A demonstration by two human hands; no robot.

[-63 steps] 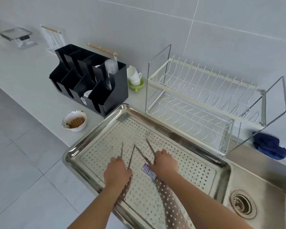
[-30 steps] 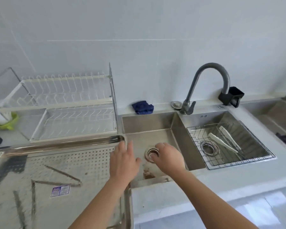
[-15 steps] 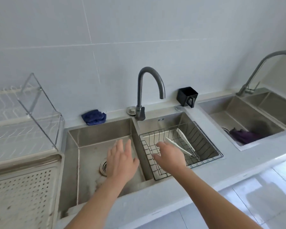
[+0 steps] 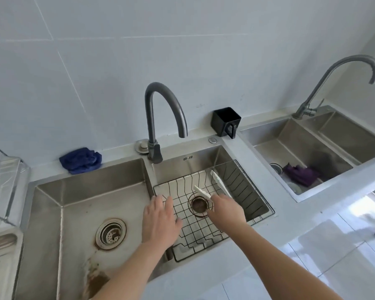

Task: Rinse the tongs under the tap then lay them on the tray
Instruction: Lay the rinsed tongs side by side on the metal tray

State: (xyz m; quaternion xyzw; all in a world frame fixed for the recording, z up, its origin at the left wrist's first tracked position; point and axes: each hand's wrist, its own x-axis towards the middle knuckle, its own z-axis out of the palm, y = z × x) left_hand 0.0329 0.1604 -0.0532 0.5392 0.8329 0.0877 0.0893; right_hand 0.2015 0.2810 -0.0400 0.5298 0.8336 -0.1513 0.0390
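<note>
One pair white plastic tongs (image 4: pixel 219 183), two arms splayed, in black wire basket (image 4: pixel 195 231) in right basin below dark grey gooseneck tap (image 4: pixel 165 98). Right hand (image 4: pixel 226 210) covers tongs' near end; fingers hidden, grip cannot be told. Left hand (image 4: pixel 159 221) flat, fingers straight, slightly apart, holding nothing. One perforated steel tray (image 4: pixel 0 256) far left. Second grey tap (image 4: pixel 318 86) right. Two cloths: blue cloth (image 4: pixel 80 160), purple cloth (image 4: pixel 301 175).

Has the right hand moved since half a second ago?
Yes. Against the wire basket, the right hand went right, from its left part to the white tongs.
</note>
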